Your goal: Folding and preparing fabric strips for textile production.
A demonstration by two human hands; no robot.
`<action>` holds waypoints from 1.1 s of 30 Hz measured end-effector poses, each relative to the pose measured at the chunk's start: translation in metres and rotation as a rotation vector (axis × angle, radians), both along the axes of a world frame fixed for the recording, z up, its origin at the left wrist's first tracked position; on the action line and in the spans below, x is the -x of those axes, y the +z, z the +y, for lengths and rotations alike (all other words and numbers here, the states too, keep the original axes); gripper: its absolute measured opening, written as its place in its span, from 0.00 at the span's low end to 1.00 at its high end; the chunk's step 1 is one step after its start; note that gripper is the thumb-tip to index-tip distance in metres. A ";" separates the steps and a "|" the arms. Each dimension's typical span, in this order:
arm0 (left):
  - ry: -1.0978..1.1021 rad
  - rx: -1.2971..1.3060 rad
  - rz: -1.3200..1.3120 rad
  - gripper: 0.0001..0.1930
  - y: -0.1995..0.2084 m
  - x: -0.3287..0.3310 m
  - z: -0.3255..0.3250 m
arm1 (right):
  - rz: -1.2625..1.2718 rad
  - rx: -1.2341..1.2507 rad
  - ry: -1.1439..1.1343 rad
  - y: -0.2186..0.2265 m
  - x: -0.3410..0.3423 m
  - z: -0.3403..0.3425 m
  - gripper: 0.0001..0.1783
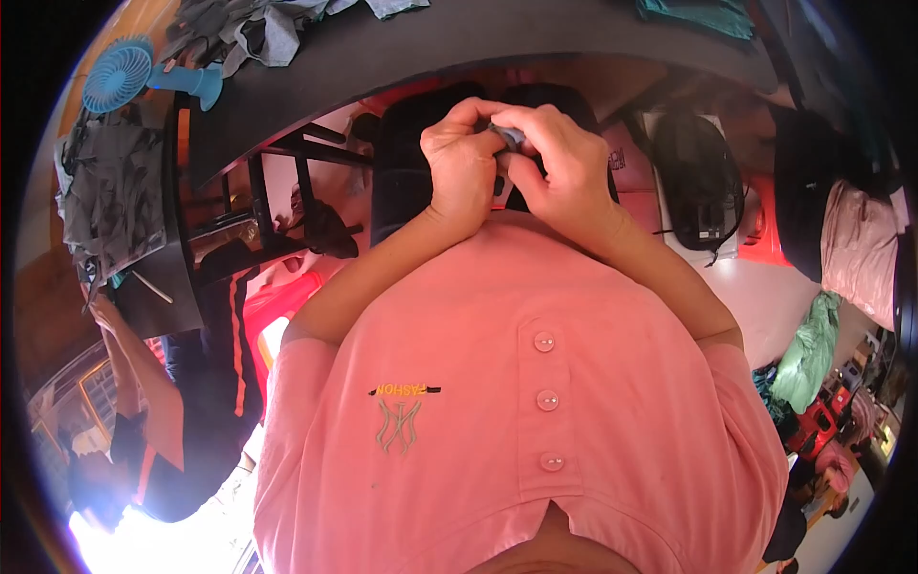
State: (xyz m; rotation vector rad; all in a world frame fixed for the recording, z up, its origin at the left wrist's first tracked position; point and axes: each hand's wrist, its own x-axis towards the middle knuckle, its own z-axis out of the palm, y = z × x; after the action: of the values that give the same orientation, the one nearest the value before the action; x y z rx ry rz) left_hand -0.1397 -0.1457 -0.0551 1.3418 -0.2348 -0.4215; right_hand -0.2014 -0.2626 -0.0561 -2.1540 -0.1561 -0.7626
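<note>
Both hands meet close in front of my body, above my lap. My left hand (461, 158) is closed, with its thumb and fingers pinched at a small grey-blue piece of cloth (513, 140). From the other side my right hand (569, 165) closes on the same piece with bent fingers and thumb. Only a crumpled bit of the cloth shows between the fingertips. The rest of it is hidden by my hands, so its exact shape cannot be told.
A dark table (459, 43) curves across just beyond my hands, with grey cloth pieces (268, 36) and a blue fan (120, 75) at its left. Teal cloth (703, 14) lies at far right. A black bag (696, 177) sits right of my knees. Another person (172, 411) works at left.
</note>
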 end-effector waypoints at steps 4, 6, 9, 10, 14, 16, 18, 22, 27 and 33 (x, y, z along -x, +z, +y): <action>0.121 0.056 0.039 0.08 0.000 -0.003 -0.009 | -0.001 0.092 -0.085 0.001 -0.013 0.001 0.18; 0.144 -0.008 0.171 0.07 0.003 -0.003 -0.012 | -0.003 -0.057 -0.089 -0.013 -0.018 -0.003 0.16; 0.150 -0.058 0.007 0.06 -0.022 -0.002 -0.001 | 0.058 -0.132 -0.023 -0.019 -0.019 -0.001 0.14; 0.136 -0.104 -0.152 0.07 -0.020 -0.002 -0.001 | 0.147 -0.195 0.006 -0.019 -0.018 -0.002 0.13; 0.155 0.040 0.376 0.07 -0.012 -0.001 -0.005 | 0.260 -0.493 0.092 -0.028 -0.020 -0.008 0.13; 0.102 -0.056 -0.049 0.08 -0.016 -0.003 -0.006 | 0.065 -0.449 0.014 -0.032 -0.024 -0.005 0.13; 0.114 0.021 0.078 0.07 -0.012 -0.001 -0.005 | 0.017 -0.425 0.002 -0.031 -0.022 -0.002 0.12; 0.048 0.064 0.455 0.07 -0.008 0.000 0.005 | 0.172 -0.553 0.010 -0.028 -0.016 -0.002 0.13; -0.068 0.029 0.410 0.07 -0.026 -0.002 0.016 | 0.291 -0.643 0.007 -0.035 -0.012 -0.017 0.14; -0.105 -0.125 0.518 0.10 -0.031 -0.004 0.000 | 0.519 -0.794 0.008 -0.044 -0.012 -0.029 0.11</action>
State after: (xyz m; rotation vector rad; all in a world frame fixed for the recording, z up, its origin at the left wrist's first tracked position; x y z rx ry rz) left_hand -0.1358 -0.1461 -0.0865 1.2985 0.1552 -0.8647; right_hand -0.1893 -0.2920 -0.0996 -1.5074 0.3568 -0.1725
